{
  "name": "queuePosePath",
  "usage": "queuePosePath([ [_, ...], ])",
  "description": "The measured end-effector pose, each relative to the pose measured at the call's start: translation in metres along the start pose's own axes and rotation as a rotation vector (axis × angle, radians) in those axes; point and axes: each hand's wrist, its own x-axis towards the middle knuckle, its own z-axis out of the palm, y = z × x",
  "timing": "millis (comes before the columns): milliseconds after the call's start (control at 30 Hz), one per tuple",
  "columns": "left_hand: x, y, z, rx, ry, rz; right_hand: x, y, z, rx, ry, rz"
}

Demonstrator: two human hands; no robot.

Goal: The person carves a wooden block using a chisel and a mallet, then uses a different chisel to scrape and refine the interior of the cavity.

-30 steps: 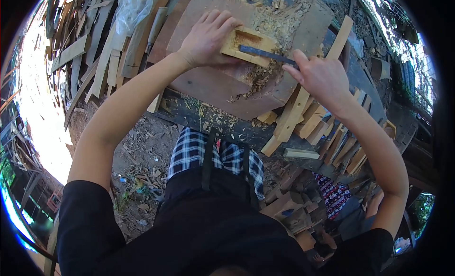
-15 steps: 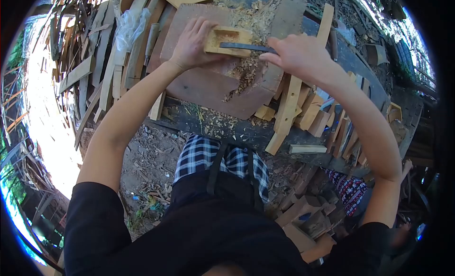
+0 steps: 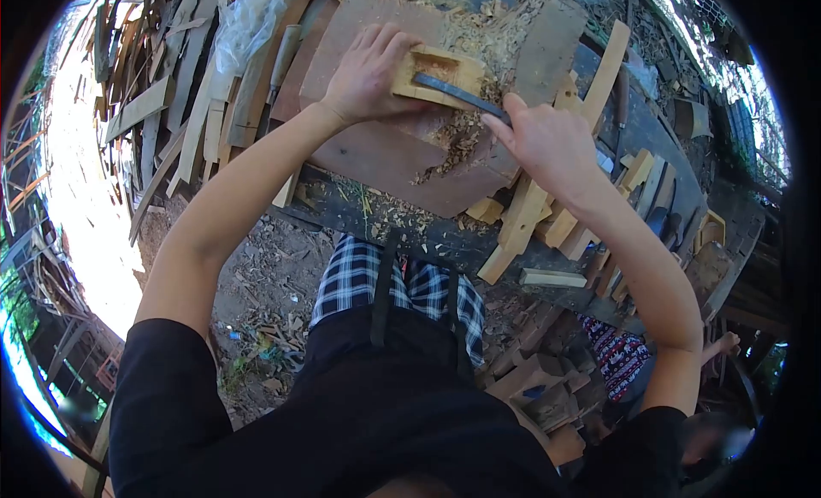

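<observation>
On the big slab at the bench, the left hand lay spread over a pale wooden block, fingers pressed along its far edge and holding it down. The right hand was clenched around the handle of a chisel, whose dark blade reached into the block's hollow. Shavings lay just beside it, offcuts nearby.
</observation>
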Motion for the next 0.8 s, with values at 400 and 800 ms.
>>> queuePosePath([
  [400,0.003,-0.004,0.001,-0.031,0.033,0.009,0.027,0.038,-0.039,-0.335,0.173,-0.427],
  [800,0.006,0.000,0.004,0.017,0.038,-0.023,-0.003,0.008,0.017,0.140,0.049,0.013],
])
